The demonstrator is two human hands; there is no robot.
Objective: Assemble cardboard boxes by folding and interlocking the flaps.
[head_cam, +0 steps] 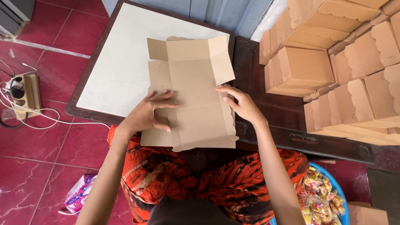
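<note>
Hands press a flat brown cardboard box blank (192,93) onto a pale-topped surface (121,62), seen from the head camera worn by a seated person in an orange-and-black patterned garment (216,179). The blank lies unfolded across the near edge of the surface, its lower part overhanging toward the lap, one scalloped flap at its right side. The left hand (148,114) rests palm-down on the left panel, fingers spread and flat, closed on nothing; the right hand (241,104) touches the right panel with its fingertips, likewise gripping nothing. Because so much of the sheet hangs past the edge, it could well slide off toward the lap should either hand lift, and a crease pressed off its score line would likely leave a crooked box. One blank is in hand. To the right, on a dark wooden surface (275,112), stands a stack of finished boxes (333,66) of the same cardboard, at least eight showing, more cut off by the frame. A blue basin (339,189) of wrapped snacks sits at lower right, a power strip (25,91) with white cords lies on the red tiled floor (62,146) at left, and one crumpled wrapper (79,193) lies nearby.
</note>
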